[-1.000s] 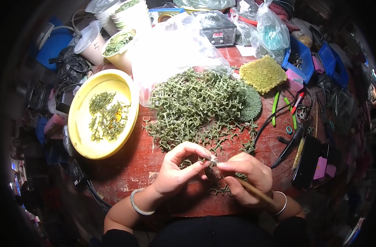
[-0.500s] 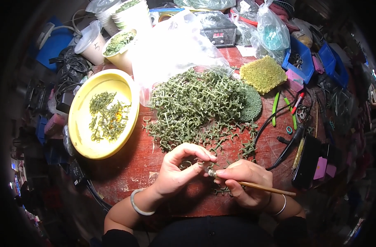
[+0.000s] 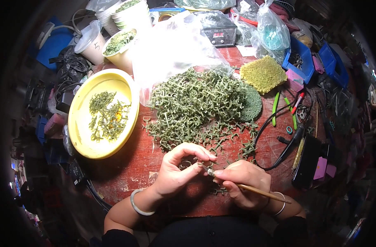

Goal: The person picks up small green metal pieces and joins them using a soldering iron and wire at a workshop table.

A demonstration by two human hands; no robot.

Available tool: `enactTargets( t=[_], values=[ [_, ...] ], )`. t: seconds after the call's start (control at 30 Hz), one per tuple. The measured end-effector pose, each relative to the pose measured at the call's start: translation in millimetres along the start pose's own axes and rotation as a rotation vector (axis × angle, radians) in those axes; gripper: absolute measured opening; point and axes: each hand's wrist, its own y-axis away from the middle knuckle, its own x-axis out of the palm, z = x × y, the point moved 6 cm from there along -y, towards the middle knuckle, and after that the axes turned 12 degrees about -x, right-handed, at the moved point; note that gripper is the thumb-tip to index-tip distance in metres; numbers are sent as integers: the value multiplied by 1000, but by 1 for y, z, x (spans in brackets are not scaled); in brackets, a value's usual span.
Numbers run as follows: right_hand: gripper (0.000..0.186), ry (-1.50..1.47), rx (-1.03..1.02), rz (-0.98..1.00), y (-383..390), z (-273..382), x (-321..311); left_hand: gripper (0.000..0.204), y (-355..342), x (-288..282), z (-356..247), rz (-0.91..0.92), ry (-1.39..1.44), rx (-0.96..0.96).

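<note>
So our left hand (image 3: 175, 173) is pinching one small green plastic piece (image 3: 201, 164) near the table's (image 3: 130, 168) front edge, and our right hand (image 3: 243, 185) is closed around a thin brush (image 3: 254, 189), tip touching it. Big pile of green pieces (image 3: 196, 103) mid-table, yellow bowl (image 3: 79, 123) at the left edge
</note>
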Motion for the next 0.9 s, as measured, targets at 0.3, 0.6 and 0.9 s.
enactTargets(
  t=[0.3,0.6,0.9],
  values=[
    [25,-4,-66,-30,0,1,2,21,0,0,-3,-15,-57,54],
    [20,-44,-103,-48,-3,7,0,25,2,1,-3,-93,-93,-5],
    [17,7,62,-110,-3,0,-16,30,1,4,-9,-105,-181,-15]
  ],
)
